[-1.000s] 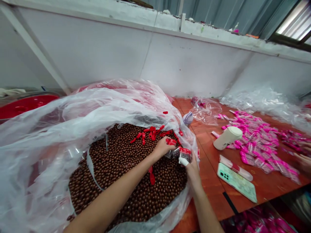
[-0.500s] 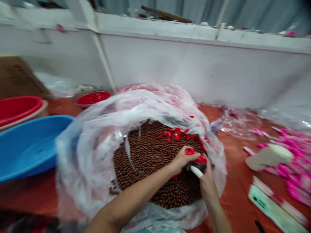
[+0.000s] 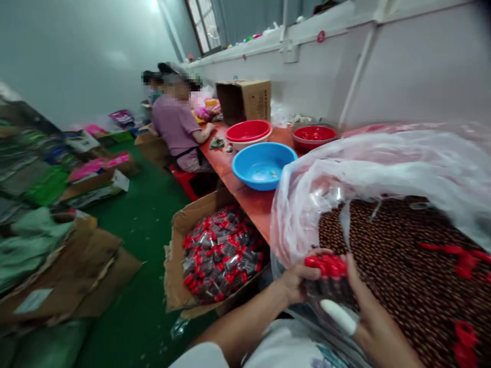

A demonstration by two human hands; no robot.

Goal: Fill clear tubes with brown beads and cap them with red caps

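We see a big clear plastic bag (image 3: pixel 383 158) full of small brown balls (image 3: pixel 391 266), w/ loose red caps (image 3: pixel 460 255) lying on top of the balls, taking up the right side of the long reddish counter (image 3: pixel 249 202). On the green floor just beside the counter stands an open cardboard box (image 3: pixel 180 255) filled w/ small red-capped clear tubes (image 3: pixel 218 255). Further along the counter: a round blue plastic basin (image 3: pixel 263 166), then a red plastic basin (image 3: pixel 247 132) stacked in a pale one, a smaller red bowl (image 3: pixel 313 135) near the wall, and a brown carton (image 3: pixel 245 99). A person in a purple top (image 3: pixel 174 122) sits at the far end; flattened cardboard (image 3: pixel 69 266) lies on the floor at left.

At the near edge of the bag we hold a bundle of red-capped clear tubes (image 3: pixel 326 278) between both hands, caps pointing up and away. Our left hand (image 3: pixel 297 276) is curled round the bundle's left side, fingers closed over the caps. Our right hand (image 3: pixel 368 317) presses on the right side, fingers half bent, not spread; one finger wears a white finger cot (image 3: pixel 339 316) lying across the tubes' lower end. The bundle sits above the bag's rim, touching both hands; whether it touches the balls, can't tell.
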